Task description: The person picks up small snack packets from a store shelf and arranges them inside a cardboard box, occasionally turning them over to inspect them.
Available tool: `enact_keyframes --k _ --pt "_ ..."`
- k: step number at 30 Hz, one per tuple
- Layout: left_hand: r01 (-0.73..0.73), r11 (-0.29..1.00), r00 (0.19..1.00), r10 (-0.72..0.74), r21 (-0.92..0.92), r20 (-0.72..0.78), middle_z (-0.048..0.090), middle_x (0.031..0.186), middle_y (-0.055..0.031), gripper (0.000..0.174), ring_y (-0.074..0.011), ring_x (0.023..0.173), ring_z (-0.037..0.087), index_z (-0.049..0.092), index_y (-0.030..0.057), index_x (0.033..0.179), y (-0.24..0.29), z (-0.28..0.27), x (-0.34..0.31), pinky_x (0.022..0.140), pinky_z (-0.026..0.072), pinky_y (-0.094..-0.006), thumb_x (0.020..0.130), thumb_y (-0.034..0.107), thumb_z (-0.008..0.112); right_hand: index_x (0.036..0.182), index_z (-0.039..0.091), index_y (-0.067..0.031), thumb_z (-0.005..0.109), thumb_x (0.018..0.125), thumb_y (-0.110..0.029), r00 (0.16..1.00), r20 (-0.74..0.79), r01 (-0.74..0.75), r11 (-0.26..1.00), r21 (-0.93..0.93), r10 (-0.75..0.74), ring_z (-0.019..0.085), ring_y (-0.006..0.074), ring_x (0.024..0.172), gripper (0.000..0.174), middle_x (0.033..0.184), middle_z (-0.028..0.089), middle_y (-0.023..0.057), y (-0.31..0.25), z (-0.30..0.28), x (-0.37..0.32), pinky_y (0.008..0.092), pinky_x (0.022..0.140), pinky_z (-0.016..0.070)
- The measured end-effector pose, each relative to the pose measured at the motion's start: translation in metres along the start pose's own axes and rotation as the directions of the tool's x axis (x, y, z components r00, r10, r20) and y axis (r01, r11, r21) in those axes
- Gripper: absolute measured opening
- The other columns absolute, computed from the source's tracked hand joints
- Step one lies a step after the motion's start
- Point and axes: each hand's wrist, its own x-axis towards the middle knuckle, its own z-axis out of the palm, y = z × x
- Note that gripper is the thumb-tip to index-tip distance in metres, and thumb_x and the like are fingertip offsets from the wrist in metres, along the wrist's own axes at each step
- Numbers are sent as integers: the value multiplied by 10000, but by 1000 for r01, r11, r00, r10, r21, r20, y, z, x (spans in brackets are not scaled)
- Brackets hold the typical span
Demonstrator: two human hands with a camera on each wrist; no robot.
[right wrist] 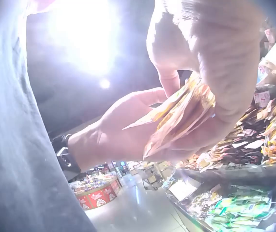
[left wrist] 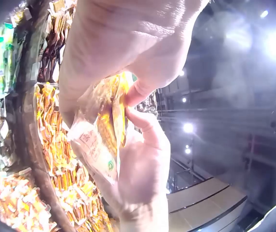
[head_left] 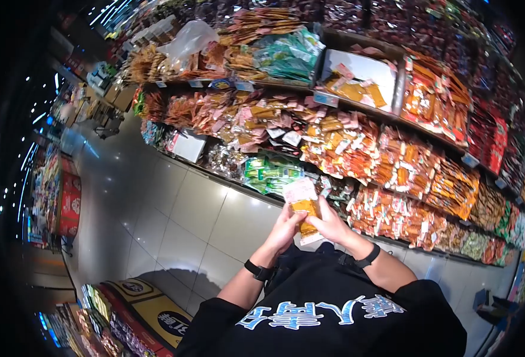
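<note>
In front of my body, both hands hold a small stack of flat snack packets (head_left: pixel 304 207), with orange-brown contents and a pale pink printed top. My left hand (head_left: pixel 282 229) grips the stack at one side, its thumb over the front. From the other side my right hand (head_left: pixel 332 225) pinches the same packets, the two thumbs close together. Seen from the right wrist, the clear packet edges (right wrist: pixel 181 118) fan apart between the palms. The left wrist view shows a printed wrapper (left wrist: pixel 94 147) along the lower side of the stack.
Tiered shelves (head_left: pixel 328 101) packed with bagged snacks run across the front. Green packets (head_left: pixel 274 169) lie in a low bin just beyond the hands. An open bin holds a few yellow packets (head_left: pixel 357 90). Tiled floor (head_left: pixel 179 196) extends left toward a red display stand (head_left: pixel 70 202).
</note>
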Motion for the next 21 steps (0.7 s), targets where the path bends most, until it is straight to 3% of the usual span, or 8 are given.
enact_keyframes --k 4,6,8,12,14,16,20,21 --pt "-39 999 998 40 20 -51 528 1368 -119 614 -198 1247 535 311 24 1479 14 -15 35 1041 463 -352 971 141 636 1360 370 30 599 888 -151 997 79 -18 989 150 7 574 290 1213 555 1267 576 225 2 -4 43 392 996 467" --pt "-68 996 998 68 52 1 530 1366 -109 631 -190 1239 539 309 30 1483 25 -35 50 1033 465 -347 969 161 651 1437 318 38 559 877 -53 990 137 -24 996 87 12 513 203 1225 616 1286 540 155 0 0 67 339 1031 431" --pt "-1 1000 1000 1 27 10 526 1368 -123 673 -214 1214 570 263 46 1496 42 -58 68 1016 495 -367 955 114 658 1335 406 24 599 890 -121 996 80 -54 988 144 43 580 273 1187 506 1254 584 203 2 12 95 387 986 466" --pt "-12 999 1000 11 34 22 537 1347 -122 666 -213 1181 589 272 45 1486 77 -113 104 982 514 -351 943 88 656 1349 394 14 609 913 -97 994 108 6 991 133 -20 577 223 1170 498 1280 567 165 -9 38 151 360 969 473" --pt "18 994 1000 -17 110 -10 549 1334 -120 681 -207 1172 593 267 41 1490 105 -139 122 962 526 -345 939 96 664 1390 352 12 605 940 -78 989 145 -67 908 413 7 578 216 1173 525 1349 516 163 -22 54 178 329 965 478" --pt "38 981 997 -24 188 -73 550 1315 -133 694 -200 1168 579 299 16 1474 141 -160 138 974 501 -338 921 165 691 1453 287 4 606 953 -64 993 114 -82 921 381 42 609 209 1115 598 1388 467 179 -29 60 201 322 895 516" --pt "-10 987 965 53 163 -259 599 1248 -136 562 -216 1075 639 367 19 1416 196 -199 174 889 560 -355 922 53 631 1454 325 -25 633 951 -98 999 -25 -35 926 377 48 630 180 982 595 1306 532 171 -30 60 223 298 809 523" --pt "-118 987 974 137 113 -179 600 1237 -144 545 -240 1054 649 365 2 1401 200 -216 189 899 565 -377 918 32 615 1444 346 -23 642 946 -96 990 -74 -78 914 397 116 629 178 980 583 1307 535 171 -33 59 224 293 803 519"
